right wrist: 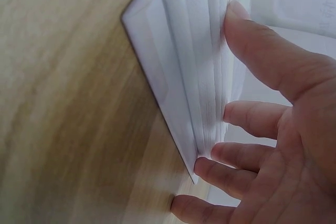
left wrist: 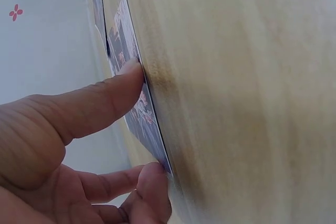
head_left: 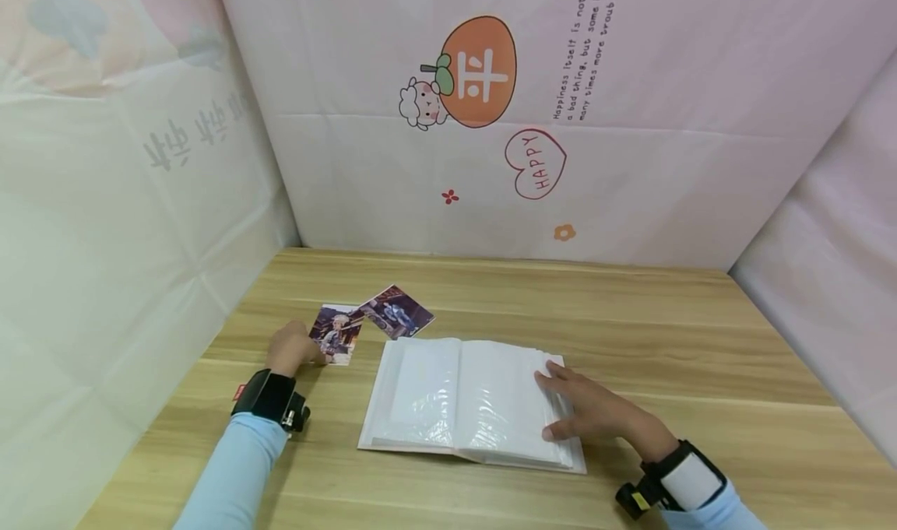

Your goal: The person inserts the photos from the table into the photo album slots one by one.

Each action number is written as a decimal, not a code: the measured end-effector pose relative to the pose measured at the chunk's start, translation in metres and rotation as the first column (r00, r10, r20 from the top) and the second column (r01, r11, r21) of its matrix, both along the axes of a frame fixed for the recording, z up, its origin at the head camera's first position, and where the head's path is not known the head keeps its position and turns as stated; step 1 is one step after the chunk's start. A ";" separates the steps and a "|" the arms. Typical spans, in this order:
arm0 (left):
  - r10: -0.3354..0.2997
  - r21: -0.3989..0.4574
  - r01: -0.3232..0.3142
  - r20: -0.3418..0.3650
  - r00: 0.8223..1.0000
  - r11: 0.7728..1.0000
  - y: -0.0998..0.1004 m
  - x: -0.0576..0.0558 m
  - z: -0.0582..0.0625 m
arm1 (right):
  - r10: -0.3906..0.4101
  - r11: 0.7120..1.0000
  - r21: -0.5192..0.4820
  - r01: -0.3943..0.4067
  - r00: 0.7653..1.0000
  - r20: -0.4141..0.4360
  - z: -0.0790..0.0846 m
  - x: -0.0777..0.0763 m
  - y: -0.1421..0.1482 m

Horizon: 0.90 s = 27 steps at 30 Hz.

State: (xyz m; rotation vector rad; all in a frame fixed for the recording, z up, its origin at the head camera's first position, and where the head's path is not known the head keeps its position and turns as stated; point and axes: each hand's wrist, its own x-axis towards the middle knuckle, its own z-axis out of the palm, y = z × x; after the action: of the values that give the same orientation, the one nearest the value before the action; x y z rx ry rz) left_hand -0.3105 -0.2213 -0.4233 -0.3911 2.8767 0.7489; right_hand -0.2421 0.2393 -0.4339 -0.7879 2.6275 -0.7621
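Left of the album [head_left: 459,398], the left hand [head_left: 293,347] was observed at a photo card [head_left: 338,334]. Its grip was narrowed, the thumb being set on one edge and a bent finger at a corner, so that the card was pinched; whether it was fully clear of the worktop [head_left: 701,359] could not be established. The card was judged light, thin and fairly stiff, yet liable to be creased if squeezed hard. A hold at the edges was considered best, as the printed face could be smudged.

Just beyond the album's upper left edge, a second card [head_left: 398,312] was noted, laid askew, its left corner meeting the first. Similar handling was expected of it.

The album itself was found spread flat on the worktop. Glare was noted on its clear sleeves [head_left: 494,413], which were judged soft, slippery and easily wrinkled; the cover [head_left: 578,460] was judged stiff and best taken by its outer edge.

At the album's right edge, the right hand [head_left: 596,409] was recorded with fingers spread and nothing enclosed by its grip; the sleeves were touched by the thumb.
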 end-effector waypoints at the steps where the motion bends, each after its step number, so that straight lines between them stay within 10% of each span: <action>1: 0.001 -0.003 -0.001 0.008 1.000 1.000 0.000 0.000 0.001 | 0.003 1.000 -0.003 -0.003 1.000 0.000 0.000 0.000 0.000; 27: 0.015 -0.016 -0.015 0.003 1.000 1.000 -0.012 0.000 -0.001 | 0.014 1.000 -0.003 -0.014 1.000 -0.013 -0.002 0.000 0.000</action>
State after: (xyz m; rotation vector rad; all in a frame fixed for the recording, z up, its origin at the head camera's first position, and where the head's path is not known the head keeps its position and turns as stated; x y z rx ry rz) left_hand -0.3106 -0.2332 -0.4245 -0.4153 2.8819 0.7277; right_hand -0.2426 0.2398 -0.4362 -0.8139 2.6300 -0.7605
